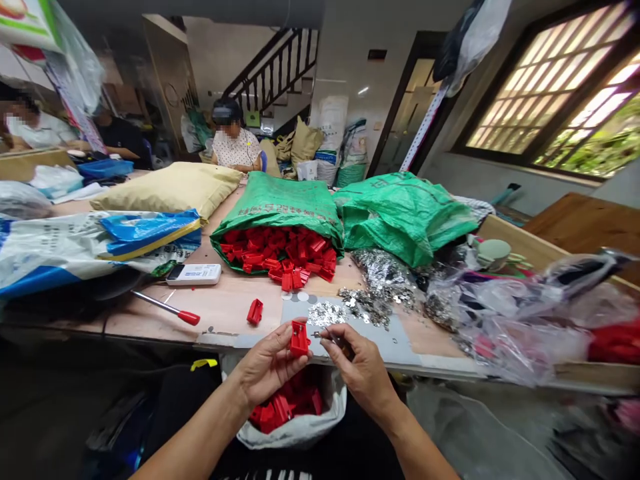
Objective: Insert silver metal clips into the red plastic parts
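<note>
**Left hand (267, 365) gripping red block (300, 339), right hand (360, 367) pinching metal piece (336, 340)**

Hands are working close together right at the table's front edge, and the left is clamping the red block upright between fingers and thumb! The right is pinching the metal piece, too small to make out clearly, right up beside the block. Just below them, a white sack (295, 437) is holding a heap of red pieces (283, 407). Now to the landmark, the green sack (280, 200), lying open on the table (235, 313) and spilling more red pieces (275, 250). In front of it, a lone red piece (255, 311) is sitting on the bare wood, and a red-handled screwdriver (170, 308) is pointing toward it from the left. To the sack's right, silver bits (385, 280) are spreading across the table and onto a grey mat (380, 340). A second green sack (405, 220) is slumping beside the first, a yellow sack (170, 190) is lying to the left, and clear plastic bags (520, 333) are piling up at front right. Beyond the green sack, a co-worker (235, 143) is sitting facing this way!
</note>
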{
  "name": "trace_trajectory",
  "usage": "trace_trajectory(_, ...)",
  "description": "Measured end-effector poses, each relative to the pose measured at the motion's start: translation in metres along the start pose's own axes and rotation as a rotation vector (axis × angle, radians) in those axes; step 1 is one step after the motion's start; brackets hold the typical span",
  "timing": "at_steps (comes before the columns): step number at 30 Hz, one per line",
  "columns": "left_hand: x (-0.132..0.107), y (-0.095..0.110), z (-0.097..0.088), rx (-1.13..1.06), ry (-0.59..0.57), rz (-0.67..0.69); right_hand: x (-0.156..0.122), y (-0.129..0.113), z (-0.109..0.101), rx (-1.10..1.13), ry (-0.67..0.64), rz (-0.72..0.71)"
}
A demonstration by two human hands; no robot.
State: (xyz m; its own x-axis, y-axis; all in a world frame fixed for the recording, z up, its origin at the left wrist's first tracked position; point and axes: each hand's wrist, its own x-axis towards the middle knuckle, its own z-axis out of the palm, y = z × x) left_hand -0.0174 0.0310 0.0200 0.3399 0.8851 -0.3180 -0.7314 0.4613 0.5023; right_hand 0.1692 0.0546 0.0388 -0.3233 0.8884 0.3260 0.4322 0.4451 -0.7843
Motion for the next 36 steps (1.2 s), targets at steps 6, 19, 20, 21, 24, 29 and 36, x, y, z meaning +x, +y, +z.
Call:
trace_trajectory(6, -0.002, -0.001, 0.000, 0.063, -0.041, 0.017, 0.002, -0.005, 0.000, 0.007, -0.023, -0.028)
trace_trajectory(19, 0.001, -0.014, -0.003, 0.735, 0.069, 0.605, -0.010, -0.009, -0.004, -0.038, -0.076, -0.009)
trace_trajectory(20, 0.000, -0.014, -0.004, 0.825, 0.090, 0.670, -0.011, -0.009, -0.004, -0.043, -0.081, -0.012)
trace_trajectory(21, 0.000, -0.014, -0.004, 0.918, 0.107, 0.737, -0.011, -0.010, -0.004, -0.051, -0.085, -0.017)
trace_trajectory(24, -0.002, -0.014, -0.003, 1.129, 0.127, 0.899, -0.012, -0.009, -0.003, -0.090, -0.095, -0.041)
trace_trajectory(29, -0.002, -0.016, 0.000, 1.254, 0.081, 1.004, -0.015, -0.006, 0.001, -0.129, -0.107, -0.062)
trace_trajectory(36, -0.002, -0.025, -0.006, 1.231, 0.110, 0.943, -0.014, -0.007, 0.001, -0.026, -0.105, -0.023)
